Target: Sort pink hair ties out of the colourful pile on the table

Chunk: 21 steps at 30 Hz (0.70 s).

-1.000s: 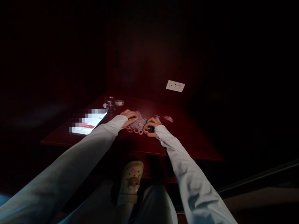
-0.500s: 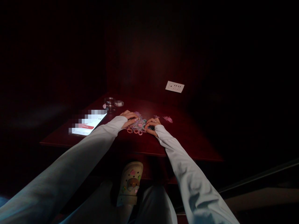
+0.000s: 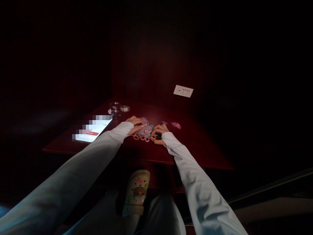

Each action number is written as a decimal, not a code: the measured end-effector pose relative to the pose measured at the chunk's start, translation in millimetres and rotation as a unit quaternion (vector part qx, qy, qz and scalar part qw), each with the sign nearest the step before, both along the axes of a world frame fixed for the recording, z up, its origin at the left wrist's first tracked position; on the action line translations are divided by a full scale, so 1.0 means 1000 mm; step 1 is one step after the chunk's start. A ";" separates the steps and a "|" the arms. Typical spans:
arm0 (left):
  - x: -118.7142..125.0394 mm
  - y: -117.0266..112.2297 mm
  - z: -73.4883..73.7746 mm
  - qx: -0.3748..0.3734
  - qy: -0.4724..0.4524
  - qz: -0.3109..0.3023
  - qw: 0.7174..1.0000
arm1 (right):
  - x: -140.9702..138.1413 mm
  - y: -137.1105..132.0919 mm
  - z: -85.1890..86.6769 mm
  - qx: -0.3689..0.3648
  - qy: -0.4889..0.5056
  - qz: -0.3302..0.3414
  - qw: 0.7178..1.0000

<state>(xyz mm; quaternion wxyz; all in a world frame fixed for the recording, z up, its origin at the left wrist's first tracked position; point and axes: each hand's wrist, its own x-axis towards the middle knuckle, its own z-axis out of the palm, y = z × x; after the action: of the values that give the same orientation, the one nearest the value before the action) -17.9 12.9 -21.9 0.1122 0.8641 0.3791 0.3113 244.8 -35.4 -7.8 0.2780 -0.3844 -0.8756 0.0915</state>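
A pile of small coloured elastic bands (image 3: 146,129) lies on a dark red wooden table (image 3: 195,147). My left hand (image 3: 135,124) rests flat on the pile's left side, fingers spread over the bands. My right hand (image 3: 159,133) sits at the pile's right side with fingertips curled down into the bands; whether it pinches one is too dark to tell. Several pink bands (image 3: 143,138) lie loose along the near edge of the pile. A smaller cluster of pink bands (image 3: 176,124) lies apart to the right.
A lit phone (image 3: 91,130) lies at the table's left. A small clear jar (image 3: 115,109) and its lid (image 3: 124,108) stand at the back. A white wall socket (image 3: 183,91) is on the dark panel behind. My foot in a decorated clog (image 3: 137,191) shows below the table edge.
Both hands have stayed on the pile, with only small finger movements; the right hand's fingers have curled in slightly. The view has barely shifted.
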 end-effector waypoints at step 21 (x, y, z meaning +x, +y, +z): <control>0.001 -0.008 0.007 0.008 0.008 -0.005 1.000 | -0.009 0.023 -0.006 -0.024 0.143 -0.050 0.988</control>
<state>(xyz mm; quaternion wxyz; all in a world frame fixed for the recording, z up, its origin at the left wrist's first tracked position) -17.3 4.5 -15.2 0.1043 0.8690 0.3736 0.3070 235.5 -12.6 -13.3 0.3953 -0.4172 -0.8041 0.1520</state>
